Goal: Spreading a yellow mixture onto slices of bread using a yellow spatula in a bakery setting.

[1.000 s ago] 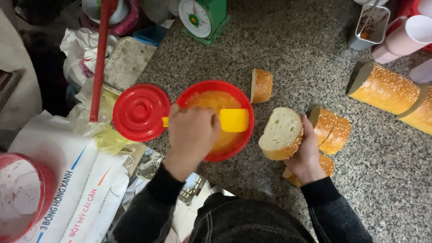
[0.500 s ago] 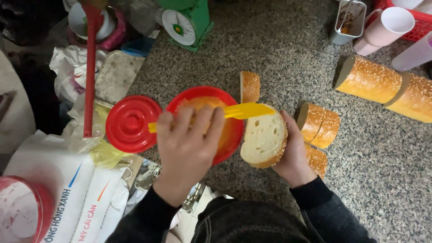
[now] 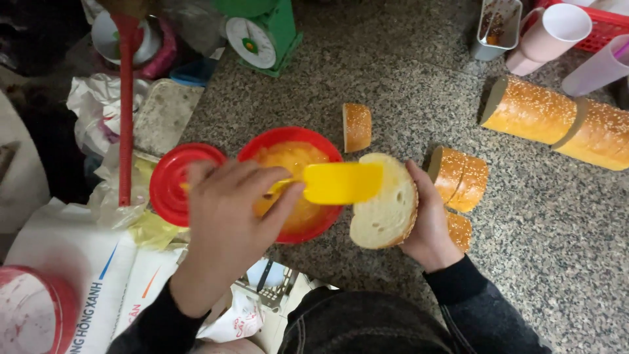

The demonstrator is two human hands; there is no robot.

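Pinching a yellow spatula (image 3: 341, 183), left hand (image 3: 229, 226) hides its handle — right hand (image 3: 429, 226) grips bread slice (image 3: 386, 210).

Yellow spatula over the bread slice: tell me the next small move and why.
Probably draw the yellow spatula flat across the bread slice. The left hand holds its blade over the cut face, which looks bare, while the right hand tilts the slice beside the red bowl of orange spread.
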